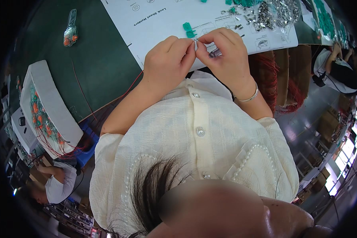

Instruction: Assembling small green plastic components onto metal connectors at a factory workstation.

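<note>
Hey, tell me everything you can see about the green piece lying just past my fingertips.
The green piece is small, teal and looks like moulded plastic, with a notched outline and short projections toward the right. It may be several parts together; I can't tell. It lies on the white printed sheet, just beyond your left hand and right hand, apparently touching neither.

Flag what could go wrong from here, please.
The tiny pale piece at the fingertips of the left hand and right hand could slip and be hard to find among the loose metal parts. The red wire beside the left forearm might snag if that arm moves.
</note>
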### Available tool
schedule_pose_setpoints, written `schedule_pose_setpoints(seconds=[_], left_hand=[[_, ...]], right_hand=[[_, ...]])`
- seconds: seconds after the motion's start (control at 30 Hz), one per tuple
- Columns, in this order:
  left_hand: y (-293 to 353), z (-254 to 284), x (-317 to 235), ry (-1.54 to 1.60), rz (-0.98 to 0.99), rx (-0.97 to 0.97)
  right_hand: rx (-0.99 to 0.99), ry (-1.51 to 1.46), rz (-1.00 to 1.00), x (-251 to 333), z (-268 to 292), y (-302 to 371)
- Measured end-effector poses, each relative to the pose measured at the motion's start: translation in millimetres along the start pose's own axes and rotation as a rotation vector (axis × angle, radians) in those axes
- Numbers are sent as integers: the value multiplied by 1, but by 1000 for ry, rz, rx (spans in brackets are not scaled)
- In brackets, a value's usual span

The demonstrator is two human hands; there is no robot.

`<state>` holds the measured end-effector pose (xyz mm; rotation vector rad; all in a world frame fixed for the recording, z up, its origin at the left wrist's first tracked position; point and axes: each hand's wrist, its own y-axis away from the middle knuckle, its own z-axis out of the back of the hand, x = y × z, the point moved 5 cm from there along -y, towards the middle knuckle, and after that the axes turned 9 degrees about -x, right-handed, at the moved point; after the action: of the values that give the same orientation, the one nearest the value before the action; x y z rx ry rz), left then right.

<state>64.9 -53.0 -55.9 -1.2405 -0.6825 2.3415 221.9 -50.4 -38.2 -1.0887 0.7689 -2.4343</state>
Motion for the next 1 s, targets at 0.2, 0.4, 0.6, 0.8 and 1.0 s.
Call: schedule_pose_setpoints(seconds=[0.2, 0.4, 0.6, 0.8, 1.0], left_hand=[[0, 1, -3, -44, -59, 41], [5, 0, 1, -13, -109, 55], [1, 1, -1, -13, -156, 97], [-1, 7, 2, -35, -185, 122], [0, 13, 5, -81, -254, 273]], right_hand=[[20, 103, 137, 4, 2, -4], [176, 149, 394, 12, 6, -18], [190, 141, 362, 10, 5, -15], [191, 104, 329, 8, 4, -15], [297, 72, 357, 8, 6, -19]])
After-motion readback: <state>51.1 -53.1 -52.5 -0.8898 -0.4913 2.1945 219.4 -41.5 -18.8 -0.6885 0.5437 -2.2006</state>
